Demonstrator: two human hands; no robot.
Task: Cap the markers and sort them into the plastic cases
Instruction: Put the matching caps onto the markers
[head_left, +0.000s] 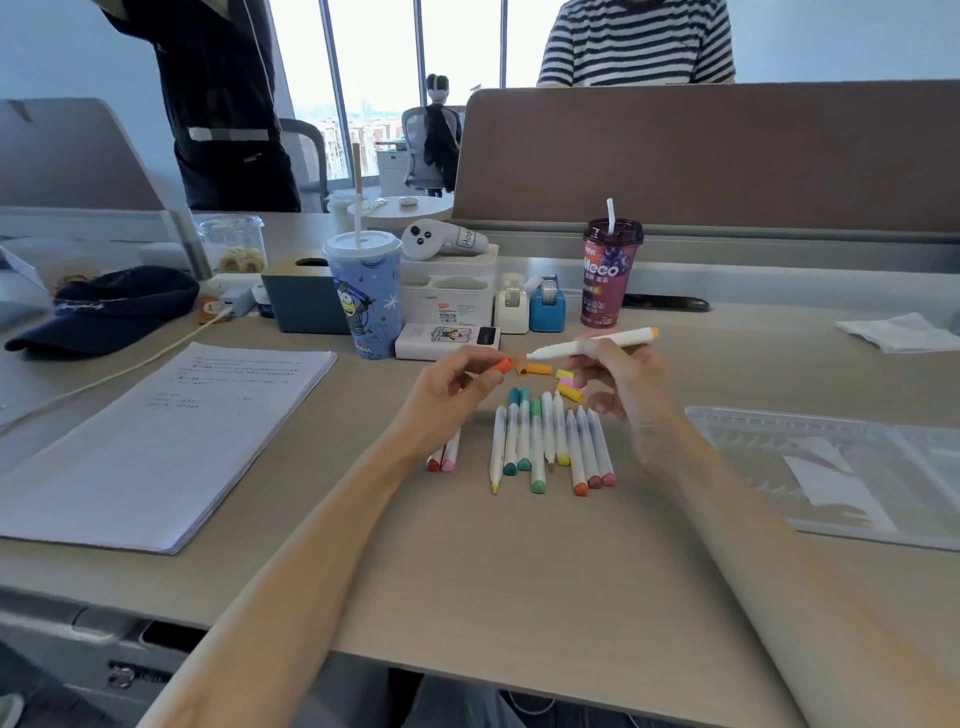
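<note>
Your left hand (457, 395) pinches an orange cap (501, 366) between thumb and fingertips, with the cap's open end turned toward your right hand (623, 384). Your right hand is closed around the barrel of a white marker (592, 345), which it holds nearly level above the desk (519, 597). The marker's bare tip points at the cap and sits just beside its mouth, though you cannot tell whether they touch. Its orange back end sticks out past your right hand on the far side. Just beyond and between your two hands, a few loose caps (563, 375) in orange, yellow and pink lie on the desk. Directly beneath your hands, on the side nearer you, a row of markers (545, 441) lies side by side, the coloured ends mostly toward you. Two more markers (449, 457), with a red end and a pink end, lie partly hidden under your left wrist. A clear plastic case (831, 467) lies open and flat, off to the outer side of your right forearm. A stack of papers (171, 441) sits off to the outer side of your left arm. Beyond your hands stand a blue cup (363, 296) and a purple cup (608, 280).
</note>
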